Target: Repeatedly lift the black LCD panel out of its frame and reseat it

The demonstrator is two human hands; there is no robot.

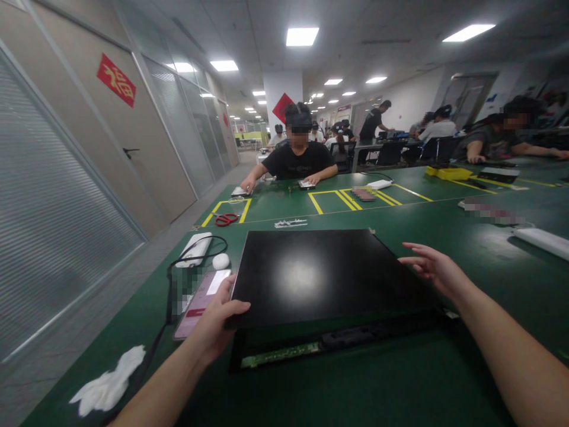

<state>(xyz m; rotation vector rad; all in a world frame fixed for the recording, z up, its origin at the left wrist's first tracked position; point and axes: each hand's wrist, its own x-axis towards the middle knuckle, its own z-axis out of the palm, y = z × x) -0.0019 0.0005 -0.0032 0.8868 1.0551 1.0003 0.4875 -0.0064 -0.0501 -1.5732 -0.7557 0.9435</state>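
A flat black display panel (306, 279) with a glossy light patch lies before me, its near edge raised over the table. My left hand (220, 311) grips its left near corner, thumb on top and fingers at the side. My right hand (433, 270) is off the panel's right edge with its fingers spread, holding nothing that I can see. Under the near edge shows a thin black frame (364, 333) with a narrow green circuit board (282, 354) along it. What lies beneath the rest of the panel is hidden.
On the left are a phone (195, 320), a white power bank (194, 249) with a black cable, a round white case (221, 261) and crumpled white tissue (111, 379). Beyond the panel lie red-handled scissors (226, 219) and white strips (290, 223). A person (302, 157) sits opposite.
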